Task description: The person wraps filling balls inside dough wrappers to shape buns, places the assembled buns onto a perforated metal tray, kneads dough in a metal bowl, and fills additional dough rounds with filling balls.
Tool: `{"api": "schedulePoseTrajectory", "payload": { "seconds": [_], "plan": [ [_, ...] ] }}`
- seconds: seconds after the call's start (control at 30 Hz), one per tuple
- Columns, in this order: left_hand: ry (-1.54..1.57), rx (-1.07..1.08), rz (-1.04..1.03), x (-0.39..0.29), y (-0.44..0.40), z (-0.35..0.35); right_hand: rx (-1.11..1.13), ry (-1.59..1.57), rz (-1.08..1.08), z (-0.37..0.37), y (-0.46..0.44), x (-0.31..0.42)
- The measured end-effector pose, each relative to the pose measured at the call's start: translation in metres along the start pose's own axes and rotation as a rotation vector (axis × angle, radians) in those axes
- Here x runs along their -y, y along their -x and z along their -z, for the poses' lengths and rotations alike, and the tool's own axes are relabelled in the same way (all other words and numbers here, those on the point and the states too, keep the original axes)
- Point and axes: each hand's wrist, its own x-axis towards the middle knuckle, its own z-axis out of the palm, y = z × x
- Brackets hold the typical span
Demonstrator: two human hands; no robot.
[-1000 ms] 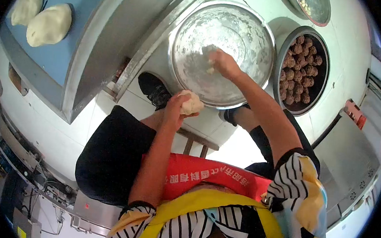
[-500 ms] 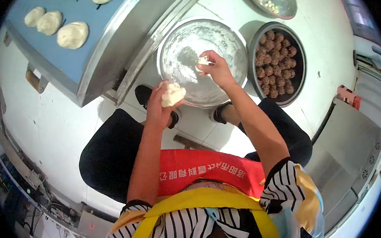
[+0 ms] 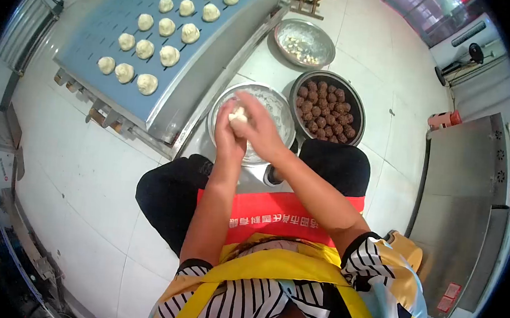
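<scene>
Pale dough lump [image 3: 238, 115]: caught between both palms above the floured steel basin [image 3: 275, 104], neither hand clearly nearer; its long axis is hidden.
Left hand [image 3: 228, 136]: grip cupped, part-closed around the dough.
Right hand [image 3: 260, 128]: grip against the dough's right side, its opening blurred.
Brown balls [image 3: 326, 112]: in a dark bowl [image 3: 361, 110], right of the basin.
Blue belt [image 3: 106, 39]: dough mounds [image 3: 144, 49] in rows toward its right edge.

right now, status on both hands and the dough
Left hand cups dough; right hand, blurred, close over it. Both above metal bowl. Nothing visibly in the way.
</scene>
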Motion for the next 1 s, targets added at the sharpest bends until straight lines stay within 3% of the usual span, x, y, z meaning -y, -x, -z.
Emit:
{"api": "schedulePoseTrajectory", "payload": {
  "seconds": [0.03, 0.07, 0.17, 0.2, 0.33, 0.47, 0.57, 0.63, 0.73, 0.9, 0.93, 1.0],
  "plan": [
    [-0.149, -0.04, -0.082, -0.002, 0.008, -0.01, -0.059, -0.163, -0.093, 0.008, -0.002, 0.008],
    [-0.183, -0.039, -0.152, 0.001, 0.008, -0.019, -0.203, -0.134, -0.131, 0.013, -0.008, 0.012],
    [-0.754, -0.046, -0.63, 0.006, 0.033, -0.061, -0.157, -1.031, -0.543, 0.026, -0.015, 0.034],
    [-0.929, -0.03, -0.804, 0.001, 0.039, -0.068, -0.146, -1.067, -0.526, 0.031, -0.014, 0.045],
    [-1.138, 0.073, -1.221, -0.005, 0.074, -0.102, -0.082, -1.18, -0.423, 0.051, -0.009, 0.074],
    [-1.3, 0.098, -1.503, -0.017, 0.071, -0.122, -0.109, -1.292, -0.405, 0.059, -0.02, 0.085],
    [-1.331, 0.28, -1.603, -0.026, 0.068, -0.137, -0.199, -1.467, -0.488, 0.071, -0.022, 0.106],
    [-1.324, 0.345, -1.607, -0.028, 0.066, -0.144, -0.239, -1.586, -0.537, 0.082, -0.028, 0.117],
    [-1.373, 0.351, -1.564, -0.024, 0.066, -0.145, -0.157, -1.646, -0.444, 0.068, -0.032, 0.061],
    [-1.322, 0.358, -1.246, -0.014, 0.043, -0.127, -0.293, -1.216, -0.372, 0.071, -0.034, 0.056],
    [-1.222, 0.365, -1.155, -0.015, 0.041, -0.125, -0.314, -1.037, -0.31, 0.075, -0.035, 0.062],
    [-0.422, 0.285, -0.612, -0.022, 0.053, -0.126, -0.308, -0.528, -0.124, 0.081, -0.041, 0.056]
  ]
}}
